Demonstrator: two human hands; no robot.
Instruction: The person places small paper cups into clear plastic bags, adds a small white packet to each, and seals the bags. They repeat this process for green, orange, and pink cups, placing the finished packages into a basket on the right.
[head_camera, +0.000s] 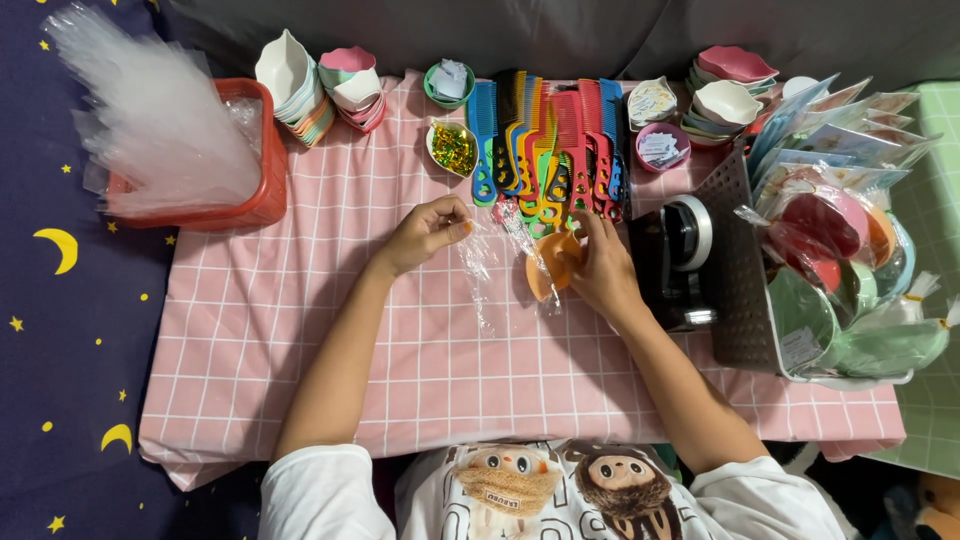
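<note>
Bagging an orange comb (553, 262) appears to be the step in hand: the left hand (425, 232) pinches the upper edge of a clear plastic sleeve (480, 275) between thumb and fingertips, while the right hand (602, 268) is closed on the comb at the sleeve's other side, just below the comb row. Both hands are well apart, and the sleeve lies flat between them on the pink checked worktop (330, 330). By judgement, the next move calls for holding the sleeve mouth open and keeping the comb in line with it; the thin film looks prone to creasing or folding shut. Containers stand as follows. A red basket (262, 195) at the left holds a loose heap of clear bags (150, 120). A small green bowl (452, 148) holds glittering beads, and a second green bowl (449, 82) behind it holds paper slips. A pink cup (660, 147) also holds paper slips. A row of coloured combs (545, 150) lies between these. A grey crate (745, 290) at the right holds packed items in clear wrap. A black tape dispenser (675, 260) stands just beside the crate.
</note>
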